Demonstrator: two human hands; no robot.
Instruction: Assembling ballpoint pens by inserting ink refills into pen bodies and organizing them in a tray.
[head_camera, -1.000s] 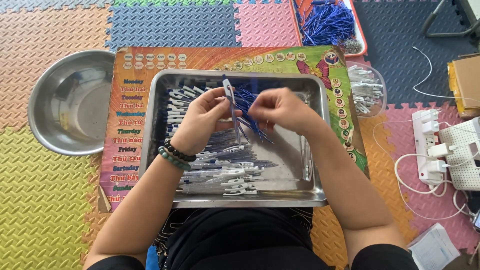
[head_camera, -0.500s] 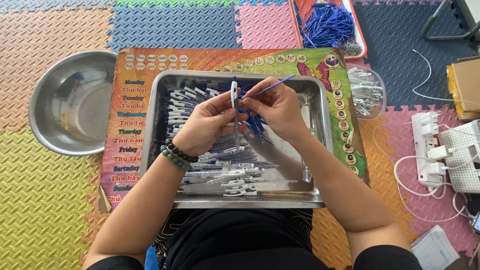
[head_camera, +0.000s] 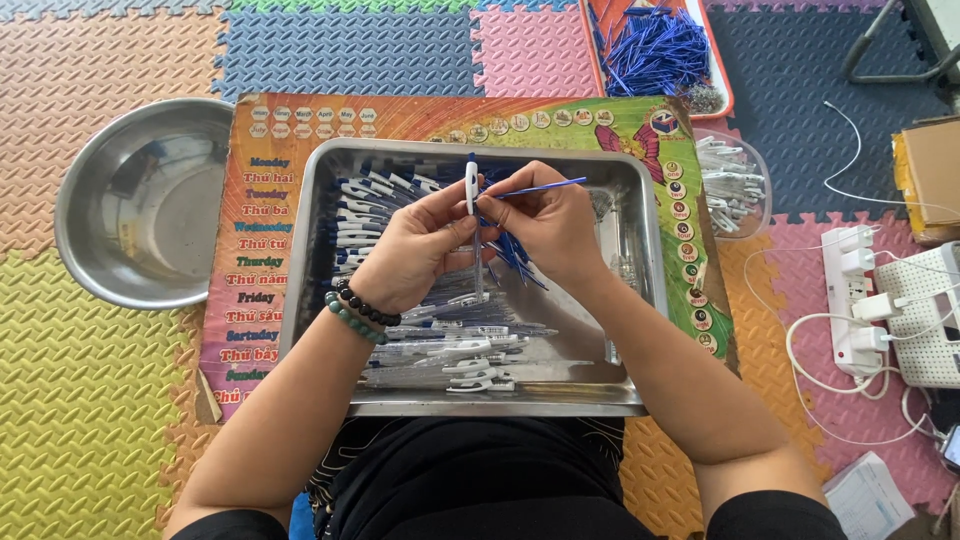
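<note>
Both forearms reach forward from the bottom edge and angle inward, so the hands meet close together, fingertips nearly touching. The left hand (head_camera: 415, 250) is curled, thumb and fingers pinched in a tight grip, with two bead bracelets around its wrist. The right hand (head_camera: 545, 225) is curled too, thumb and forefinger pinched shut, knuckles up.

A steel bowl (head_camera: 140, 205) sits beside a white power strip (head_camera: 850, 300).
</note>
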